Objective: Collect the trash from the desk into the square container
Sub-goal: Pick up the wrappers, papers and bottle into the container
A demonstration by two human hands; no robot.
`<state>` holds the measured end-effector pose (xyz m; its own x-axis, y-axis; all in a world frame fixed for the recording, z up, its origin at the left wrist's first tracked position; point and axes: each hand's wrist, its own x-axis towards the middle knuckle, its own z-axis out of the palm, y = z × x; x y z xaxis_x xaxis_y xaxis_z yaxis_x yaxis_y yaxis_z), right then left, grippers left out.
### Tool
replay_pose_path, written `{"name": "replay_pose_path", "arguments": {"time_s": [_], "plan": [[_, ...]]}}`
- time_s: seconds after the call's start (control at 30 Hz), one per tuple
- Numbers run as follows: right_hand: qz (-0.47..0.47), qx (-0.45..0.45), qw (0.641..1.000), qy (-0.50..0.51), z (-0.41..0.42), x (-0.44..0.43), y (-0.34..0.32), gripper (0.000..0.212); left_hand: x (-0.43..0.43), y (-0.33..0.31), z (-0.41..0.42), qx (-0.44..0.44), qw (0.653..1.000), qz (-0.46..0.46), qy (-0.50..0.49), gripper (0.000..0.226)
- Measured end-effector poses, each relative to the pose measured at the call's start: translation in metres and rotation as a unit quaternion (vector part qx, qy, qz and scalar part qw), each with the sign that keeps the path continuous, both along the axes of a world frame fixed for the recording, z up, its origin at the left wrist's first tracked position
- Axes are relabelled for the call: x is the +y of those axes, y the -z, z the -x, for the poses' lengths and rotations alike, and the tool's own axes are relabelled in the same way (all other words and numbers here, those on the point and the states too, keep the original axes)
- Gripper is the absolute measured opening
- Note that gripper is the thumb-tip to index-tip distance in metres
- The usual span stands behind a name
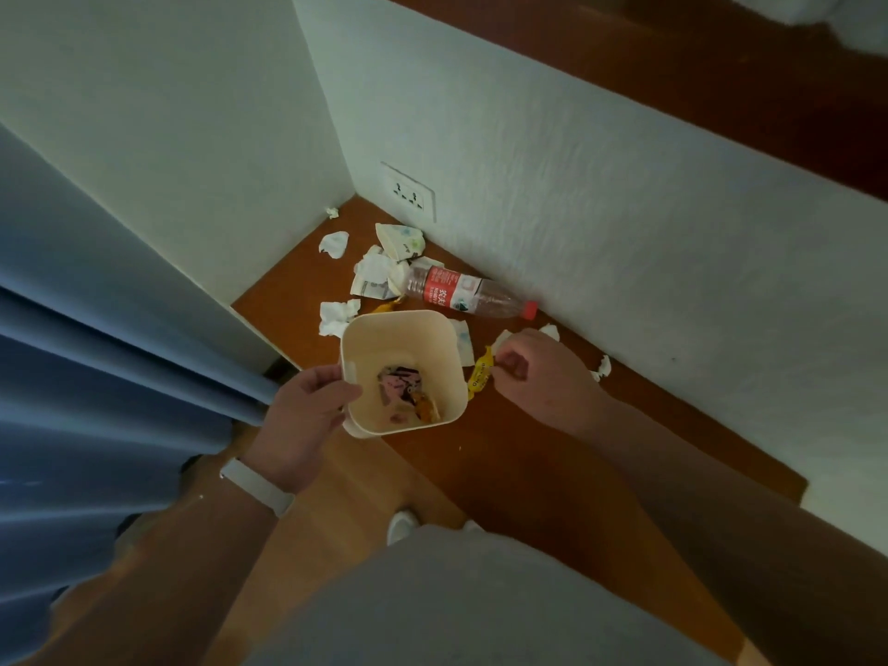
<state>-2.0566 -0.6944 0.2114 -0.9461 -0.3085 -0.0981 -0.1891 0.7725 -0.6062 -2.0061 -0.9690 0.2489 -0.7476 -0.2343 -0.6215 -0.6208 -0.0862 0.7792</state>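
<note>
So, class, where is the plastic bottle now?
Head view: the plastic bottle lies on its side along the right wall, just beyond the square container.

**Colour key.** Square container (384,341) — plain cream inside and out; among its contents, a pink scrap with black marks (397,379) and an orange piece (427,409). Wrapper (480,374): bright yellow with small dark lettering. Bottle (461,293): clear plastic, red label carrying white characters, red cap (530,310). Tissues (336,317): plain white. Crumpled cup (401,237): white with faint green and blue print. Desk (504,449): deep reddish-brown wood. Floor (336,535): lighter orange-brown. Walls (576,209): white, finely textured, with a white socket plate (408,190). Curtain (96,377) — blue-grey, unpatterned. Wristband (257,487): white. Shirt (456,598): grey.
</note>
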Motion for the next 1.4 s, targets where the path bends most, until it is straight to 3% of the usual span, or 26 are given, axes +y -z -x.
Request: {"name": "replay_pose_path", "arguments": {"time_s": [0.23, 0.5, 0.6, 0.8, 1.0, 1.23, 1.4], "plan": [[-0.17, -0.055, 0.977, 0.117, -0.002, 0.074, 0.07, 0.038, 0.017, -0.006, 0.006, 0.01, 1.0, 0.0, 0.003, 0.017], [-0.231, -0.063, 0.958, 0.159, 0.009, 0.109, 0.111, 0.059, 0.027, -0.013, 0.008, 0.025, 1.0, 0.015, 0.011, 0.022], [-0.225, -0.082, 0.96, 0.146, 0.013, 0.11, 0.117, 0.056, 0.028, -0.013, 0.008, 0.027, 0.999, 0.026, 0.01, 0.022], [-0.175, -0.078, 0.972, 0.134, 0.012, 0.108, 0.123, 0.027, 0.036, -0.011, 0.009, 0.033, 0.999, 0.033, 0.005, 0.021], [-0.157, -0.082, 0.976, 0.124, -0.002, 0.1, 0.112, 0.021, 0.043, -0.011, 0.009, 0.034, 0.999, 0.017, 0.013, 0.017], [-0.047, -0.04, 0.99, 0.126, -0.008, 0.06, 0.041, 0.027, 0.035, -0.011, 0.011, 0.037, 0.999, -0.001, 0.032, 0.014], [0.045, 0.029, 0.996, 0.072, -0.012, 0.014, -0.016, 0.021, 0.025, -0.006, 0.012, 0.032, 0.999, -0.007, 0.04, 0.019]]}}
